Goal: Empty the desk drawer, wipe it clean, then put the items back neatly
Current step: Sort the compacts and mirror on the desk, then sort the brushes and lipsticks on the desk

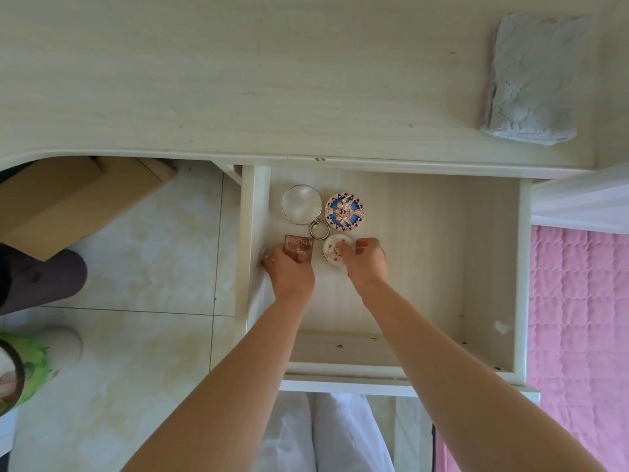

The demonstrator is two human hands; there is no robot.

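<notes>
1. Two bare forearms reaching from the bottom edge up into the open white wooden drawer (490, 240), pulled out from under the pale wood-grain desk top (238, 80).
2. Left hand (291, 272) at the drawer's left side, fingers curled round the near end of a small rose-brown rectangular palette box (301, 248) with printed lettering; box lying flat on the drawer floor, close to the left wall.
3. Right hand (367, 262) just right of that, fingertips pinching a small round white trinket box (335, 250) with pink dots and a gold-coloured clasp; whether lifted or resting on the floor cannot be told.
4. Behind these, toward the desk: round clear-glass magnifier (301, 204) in a silver rim, a metal ring at its near edge, lying flat; beside it on the right, a round blue and rose-gold patterned compact (344, 211). Compact and magnifier near each other but not touching.
5. All four items grouped in the drawer's back-left part; right half of the drawer floor showing bare liner.
6. Folded grey-white cloth (534, 80) lying on the desk top at far right, well apart from the drawer.
7. Left of the drawer: cream floor tiles (153, 267), brown cardboard box (68, 199) under the desk, green and white cylindrical container (27, 366) at the left edge.
8. Right of the drawer: pink quilted fabric (578, 318).
</notes>
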